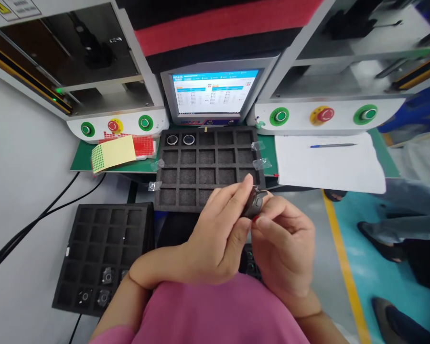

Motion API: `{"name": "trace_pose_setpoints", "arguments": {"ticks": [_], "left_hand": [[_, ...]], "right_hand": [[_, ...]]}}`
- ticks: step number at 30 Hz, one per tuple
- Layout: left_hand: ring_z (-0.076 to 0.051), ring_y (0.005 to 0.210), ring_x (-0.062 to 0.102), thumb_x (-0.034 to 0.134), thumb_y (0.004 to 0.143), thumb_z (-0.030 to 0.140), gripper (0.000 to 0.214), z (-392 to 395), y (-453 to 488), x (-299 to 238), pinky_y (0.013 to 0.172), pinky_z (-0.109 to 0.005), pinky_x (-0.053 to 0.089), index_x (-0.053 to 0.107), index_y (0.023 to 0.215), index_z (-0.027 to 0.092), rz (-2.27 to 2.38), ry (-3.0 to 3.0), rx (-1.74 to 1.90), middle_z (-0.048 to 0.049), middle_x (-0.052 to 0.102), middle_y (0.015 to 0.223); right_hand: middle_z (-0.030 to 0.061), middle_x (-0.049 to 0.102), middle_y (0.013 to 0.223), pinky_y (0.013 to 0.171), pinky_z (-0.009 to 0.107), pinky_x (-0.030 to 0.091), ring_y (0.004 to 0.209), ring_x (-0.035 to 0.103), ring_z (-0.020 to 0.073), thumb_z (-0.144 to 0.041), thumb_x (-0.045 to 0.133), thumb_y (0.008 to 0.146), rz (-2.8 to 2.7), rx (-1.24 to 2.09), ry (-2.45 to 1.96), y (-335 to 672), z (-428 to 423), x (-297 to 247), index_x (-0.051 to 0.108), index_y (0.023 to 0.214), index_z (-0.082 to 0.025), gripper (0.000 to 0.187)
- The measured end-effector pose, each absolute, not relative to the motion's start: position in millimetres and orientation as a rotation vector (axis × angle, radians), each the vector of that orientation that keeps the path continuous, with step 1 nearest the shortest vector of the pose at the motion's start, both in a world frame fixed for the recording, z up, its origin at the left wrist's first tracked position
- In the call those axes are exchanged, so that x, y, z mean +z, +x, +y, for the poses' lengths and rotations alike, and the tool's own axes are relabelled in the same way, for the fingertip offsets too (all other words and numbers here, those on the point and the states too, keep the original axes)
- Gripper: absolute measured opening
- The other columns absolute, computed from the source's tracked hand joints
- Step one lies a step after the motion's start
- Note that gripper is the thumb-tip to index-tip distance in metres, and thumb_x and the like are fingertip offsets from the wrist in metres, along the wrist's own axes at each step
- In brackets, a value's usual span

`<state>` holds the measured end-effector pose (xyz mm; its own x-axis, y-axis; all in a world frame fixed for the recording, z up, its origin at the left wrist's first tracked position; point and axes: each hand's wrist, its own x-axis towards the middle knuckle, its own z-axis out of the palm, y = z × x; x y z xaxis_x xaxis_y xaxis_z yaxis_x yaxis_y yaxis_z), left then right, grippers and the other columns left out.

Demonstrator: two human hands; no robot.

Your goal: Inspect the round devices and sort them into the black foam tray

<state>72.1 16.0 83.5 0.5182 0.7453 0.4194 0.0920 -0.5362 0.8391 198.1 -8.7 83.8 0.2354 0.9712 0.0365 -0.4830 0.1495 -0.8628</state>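
Observation:
My left hand (215,234) is closed around a dark watch case (254,203) held in front of my chest, tilted up on its edge. Against its lower edge, my right hand (284,243) pinches a small red piece (255,218), possibly a sticker; the fingers partly cover it. Just beyond the hands lies a black foam tray (198,159) with square pockets. Two round watch faces (188,139) sit in its back left pockets. My fingers hide part of the watch and the tray's front right corner.
A screen (215,93) stands behind the tray, between machines with green buttons (145,123) and red emergency stops (325,114). Sticker sheets (116,152) lie left; paper (329,167) and a pen (333,145) right. Another foam tray (93,248) with parts sits lower left. People's feet show at right.

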Motion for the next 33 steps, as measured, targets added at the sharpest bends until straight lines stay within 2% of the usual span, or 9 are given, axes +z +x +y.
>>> {"name": "trace_pose_setpoints", "arguments": {"ticks": [5,13,23,33], "left_hand": [[-0.026,0.127,0.052,0.032,0.107,0.032,0.053,14.5,73.1,85.3,0.107,-0.048,0.044,0.025,0.159,0.022,0.717,1.96,1.018,-0.0169,0.052,0.139],[-0.026,0.128,0.052,0.034,0.106,0.031,0.053,15.0,71.8,88.0,0.107,-0.047,0.045,0.026,0.158,0.02,0.714,1.985,1.009,-0.018,0.051,0.139],[-0.028,0.128,0.052,0.035,0.105,0.026,0.054,12.6,73.3,88.0,0.108,-0.047,0.046,0.026,0.158,0.017,0.747,2.018,1.024,-0.0196,0.051,0.139],[-0.027,0.126,0.051,0.034,0.104,0.025,0.056,10.8,69.8,88.6,0.106,-0.047,0.046,0.023,0.159,0.017,0.825,2.163,1.064,-0.0199,0.048,0.141]], "right_hand": [[-0.0033,0.058,0.06,0.061,0.026,0.045,0.06,0.051,0.0118,-0.011,0.071,0.075,-0.681,1.181,-0.89,196.1,-8.9,85.3,0.065,0.062,-0.022,0.018],[-0.0024,0.057,0.06,0.062,0.028,0.043,0.06,0.05,0.0131,-0.012,0.071,0.074,-0.678,1.202,-0.914,196.6,-8.9,87.7,0.064,0.061,-0.023,0.018],[-0.0016,0.053,0.063,0.062,0.028,0.042,0.062,0.046,0.0133,-0.03,0.083,0.077,-0.637,1.225,-0.907,194.8,-11.2,86.8,0.063,0.061,-0.022,0.027],[-0.0008,0.051,0.067,0.06,0.028,0.042,0.064,0.046,0.0136,-0.034,0.086,0.074,-0.614,1.318,-0.879,194.3,-11.2,85.3,0.061,0.064,-0.021,0.03]]}}
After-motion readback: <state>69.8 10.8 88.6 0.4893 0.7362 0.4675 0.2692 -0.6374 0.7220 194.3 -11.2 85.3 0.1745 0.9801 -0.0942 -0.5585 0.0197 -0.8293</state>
